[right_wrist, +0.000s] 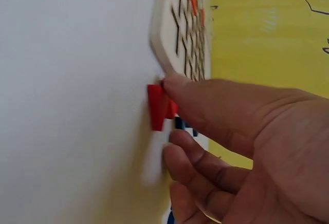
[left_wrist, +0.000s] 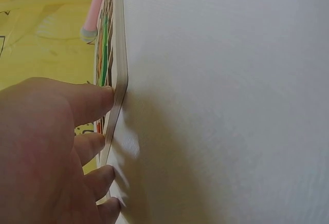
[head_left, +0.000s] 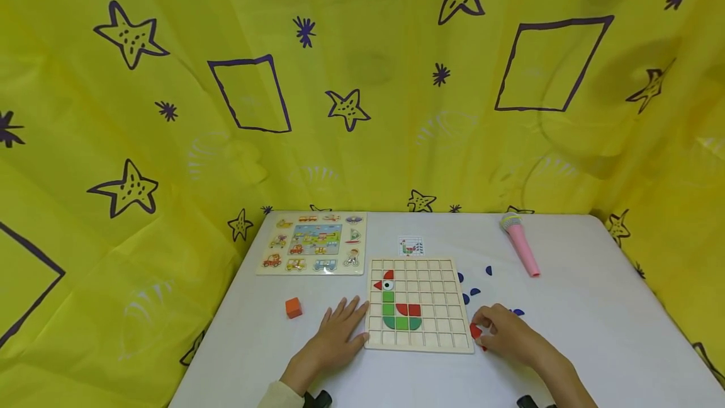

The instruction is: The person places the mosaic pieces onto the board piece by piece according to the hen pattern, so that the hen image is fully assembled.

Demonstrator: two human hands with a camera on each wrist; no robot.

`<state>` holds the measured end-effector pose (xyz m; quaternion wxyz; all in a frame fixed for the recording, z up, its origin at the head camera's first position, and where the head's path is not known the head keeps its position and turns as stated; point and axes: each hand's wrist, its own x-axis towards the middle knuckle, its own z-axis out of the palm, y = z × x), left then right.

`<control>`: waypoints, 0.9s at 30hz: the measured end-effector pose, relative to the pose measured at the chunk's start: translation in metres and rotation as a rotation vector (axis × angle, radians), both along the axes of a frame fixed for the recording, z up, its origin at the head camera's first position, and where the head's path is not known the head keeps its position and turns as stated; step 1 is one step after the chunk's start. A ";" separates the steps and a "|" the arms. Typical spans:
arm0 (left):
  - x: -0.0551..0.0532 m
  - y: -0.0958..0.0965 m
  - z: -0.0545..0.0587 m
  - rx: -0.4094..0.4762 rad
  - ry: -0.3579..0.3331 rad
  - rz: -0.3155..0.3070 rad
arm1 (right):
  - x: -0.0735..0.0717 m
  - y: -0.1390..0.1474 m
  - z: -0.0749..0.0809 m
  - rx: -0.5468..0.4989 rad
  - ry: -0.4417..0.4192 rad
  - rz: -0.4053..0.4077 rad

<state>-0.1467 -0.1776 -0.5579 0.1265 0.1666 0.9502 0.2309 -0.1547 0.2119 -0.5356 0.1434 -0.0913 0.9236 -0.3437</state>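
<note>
A wooden grid board (head_left: 438, 320) lies in front of me, with red and green tiles and a white eye tile (head_left: 387, 284) set in its left half as a bird shape. My left hand (head_left: 337, 335) rests on the table with fingers spread, its fingertips and thumb touching the board's left edge. Beyond the board's lower right corner, my right hand (head_left: 510, 334) pinches a red tile (head_left: 475, 330) between thumb and fingers. Another red tile (right_wrist: 155, 107) shows just in front of the thumb in the right wrist view. The held tile is partly hidden by the thumb.
Several dark blue half-round tiles (head_left: 475, 292) lie right of the board. A small picture card (head_left: 410, 246) sits behind it. Around these are a pink microphone (head_left: 522, 245) at back right, a vehicle puzzle (head_left: 357, 239) at back left and an orange cube (head_left: 293, 308).
</note>
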 end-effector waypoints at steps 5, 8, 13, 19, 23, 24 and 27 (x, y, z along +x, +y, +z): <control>0.000 0.000 0.002 0.004 -0.003 -0.001 | 0.002 -0.004 -0.008 -0.027 0.060 -0.016; 0.001 0.000 0.003 0.005 -0.003 -0.001 | 0.002 -0.006 -0.011 -0.035 0.069 -0.021; 0.001 0.001 0.003 0.002 -0.006 0.001 | 0.002 -0.002 -0.010 0.007 0.108 0.000; 0.000 0.001 0.003 -0.010 -0.007 0.006 | -0.002 0.005 -0.008 0.022 0.088 -0.041; 0.000 0.002 0.004 -0.015 -0.015 0.010 | -0.003 0.008 -0.010 0.032 0.081 -0.026; 0.000 0.002 0.003 -0.015 -0.015 0.010 | -0.003 0.009 -0.010 0.035 0.080 -0.024; -0.001 0.002 0.002 -0.015 -0.013 0.008 | -0.004 0.010 -0.010 0.029 0.073 -0.048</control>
